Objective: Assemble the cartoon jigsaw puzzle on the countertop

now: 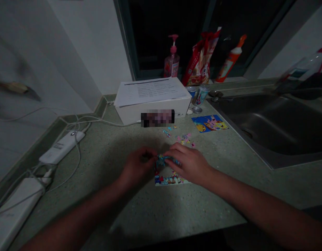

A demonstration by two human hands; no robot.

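Observation:
On the speckled green counter lies a partly joined jigsaw puzzle [168,180], its colourful lower and left strips showing. Between my two hands is a small blue-green cluster of jigsaw pieces [161,160] at the puzzle's upper left. My left hand [138,164] is closed, thumb and forefinger pinching the cluster's left side. From the right, my right hand [190,162] grips the cluster with thumb and fingers and hides much of the puzzle's right part. Loose jigsaw pieces [185,138] in pink, yellow and blue are scattered just beyond my hands.
A colourful picture card [210,123] lies beside the metal sink [281,122]. Behind stand a white box [152,104] topped with paper, cans [201,96], a pump bottle [171,62], a red bag [201,59] and an orange bottle [228,61]. Cables and white power strips [62,146] run along the left.

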